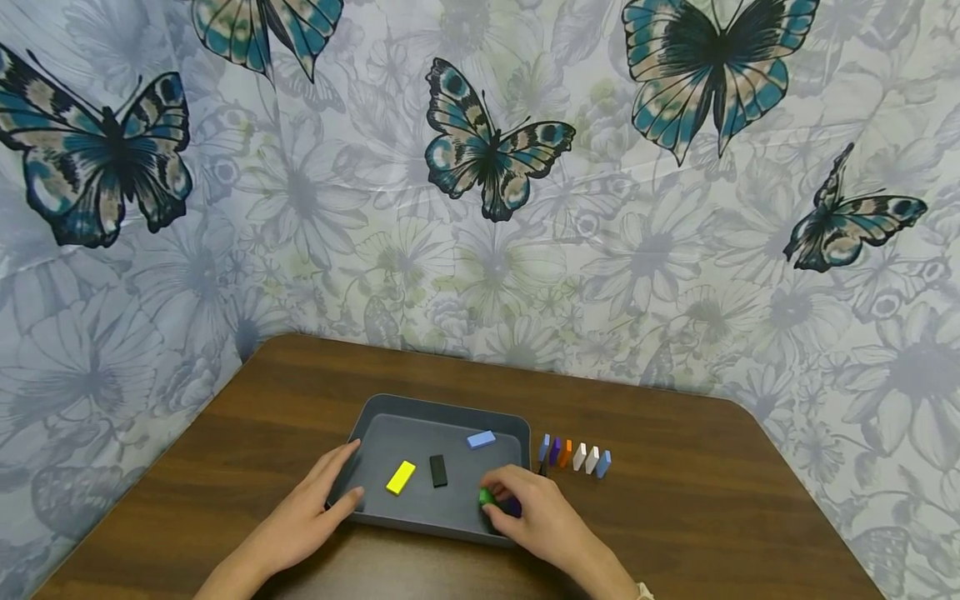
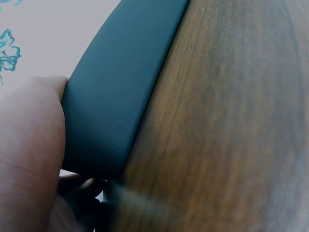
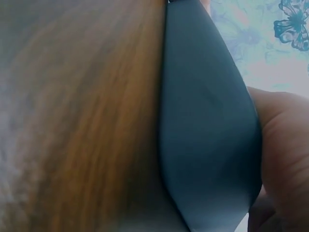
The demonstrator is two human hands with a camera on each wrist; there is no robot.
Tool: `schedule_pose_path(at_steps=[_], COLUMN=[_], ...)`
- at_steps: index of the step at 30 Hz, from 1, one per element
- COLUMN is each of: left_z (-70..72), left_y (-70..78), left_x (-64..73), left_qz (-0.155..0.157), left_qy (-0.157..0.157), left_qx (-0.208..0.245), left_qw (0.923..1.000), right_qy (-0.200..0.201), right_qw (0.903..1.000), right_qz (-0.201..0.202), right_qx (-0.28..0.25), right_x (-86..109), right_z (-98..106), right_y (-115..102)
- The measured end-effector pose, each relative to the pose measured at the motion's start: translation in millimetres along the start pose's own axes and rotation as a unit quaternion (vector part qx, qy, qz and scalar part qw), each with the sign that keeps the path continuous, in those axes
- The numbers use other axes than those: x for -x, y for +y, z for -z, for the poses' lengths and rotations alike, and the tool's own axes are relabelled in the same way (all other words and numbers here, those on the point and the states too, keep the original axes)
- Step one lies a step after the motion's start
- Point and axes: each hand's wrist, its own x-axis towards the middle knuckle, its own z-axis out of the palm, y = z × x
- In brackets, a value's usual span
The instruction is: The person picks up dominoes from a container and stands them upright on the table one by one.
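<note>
On the table (image 1: 675, 508) lies the tray (image 1: 420, 437), my left hand (image 1: 311, 510) at its left side, my right hand (image 1: 538, 512) over its near right corner. Inside lie a far-right block (image 1: 482, 439), a middle block (image 1: 438, 471) and, left of that, a third block (image 1: 401, 477). Right of the tray stands a block row (image 1: 580, 456).

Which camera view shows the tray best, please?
The head view, because it shows most of the tray, inside and rim; the left hand and right hand cover small parts. Each wrist view shows only some outer wall, close up.
</note>
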Motion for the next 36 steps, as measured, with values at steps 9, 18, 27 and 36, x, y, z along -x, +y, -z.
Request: schedule_pose_path(at_steps=[9,18,27,36], left_z=[-0.2,-1.0,0.1,0.4], left_y=[-1.2,-2.1,-1.1,-0.8], left_x=[-0.1,1.1,0.8,0.2], left_qz=[-0.001,0.0,-0.001,0.001], left_qy=[0.0,0.001,-0.001,-0.002], left_qx=[-0.003,-0.007,-0.006,-0.008], left_qw=[1.0,1.0,1.0,1.0], right_qy=[0.028,0.057,0.116,0.184], right_qw=[0.9992,0.9963,0.9851,0.972], right_qz=[0.027,0.041,0.099,0.131], right_qx=[0.0,-0.05,-0.079,-0.065], right_x=[3.5,9.3,16.5,18.2], right_z=[-3,-5,-7,-4], right_y=[2,3,8,8])
